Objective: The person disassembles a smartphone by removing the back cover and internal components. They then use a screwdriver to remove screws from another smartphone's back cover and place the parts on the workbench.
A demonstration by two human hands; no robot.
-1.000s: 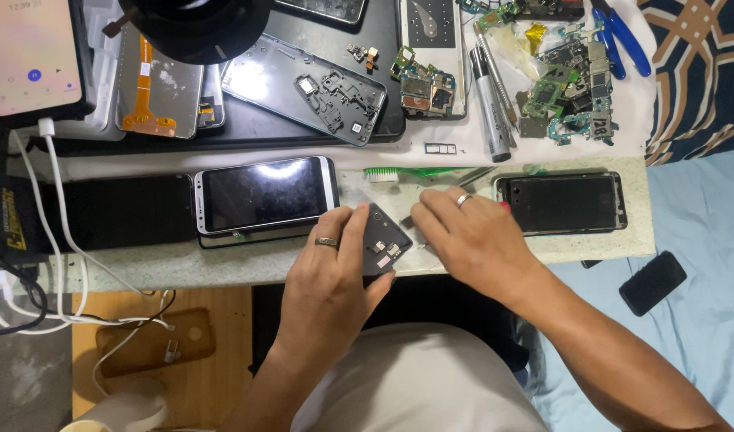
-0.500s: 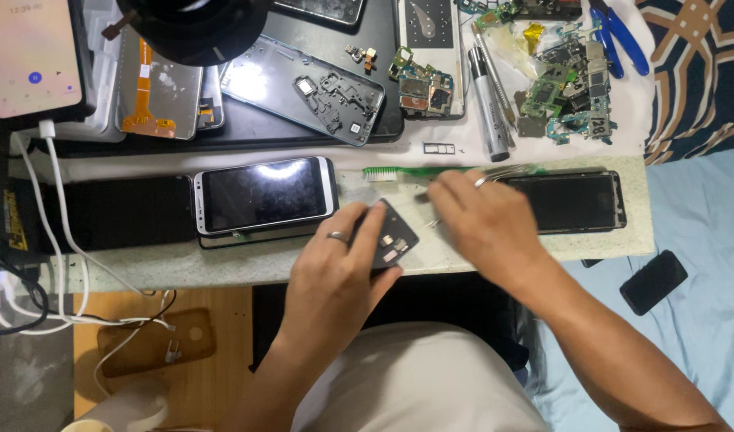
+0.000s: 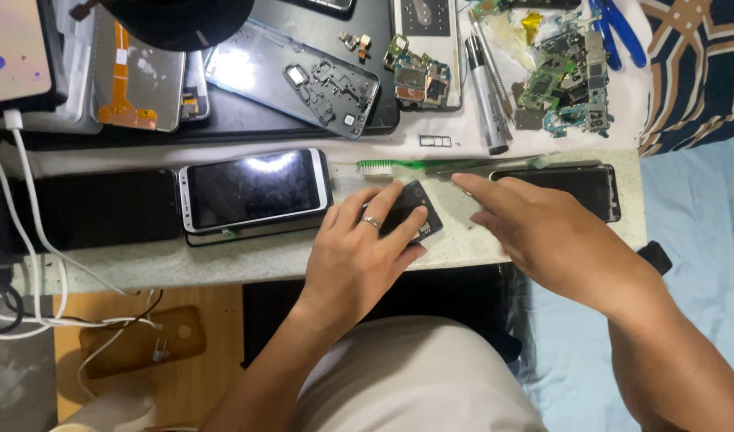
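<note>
Head view: right hand (image 3: 543, 232) has reached toward tweezers (image 3: 495, 166).

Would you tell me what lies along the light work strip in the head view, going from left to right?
White-framed phone → left hand pressing a small dark module → right hand, fingers reaching toward the green toothbrush → black phone at the strip's right end.
</note>
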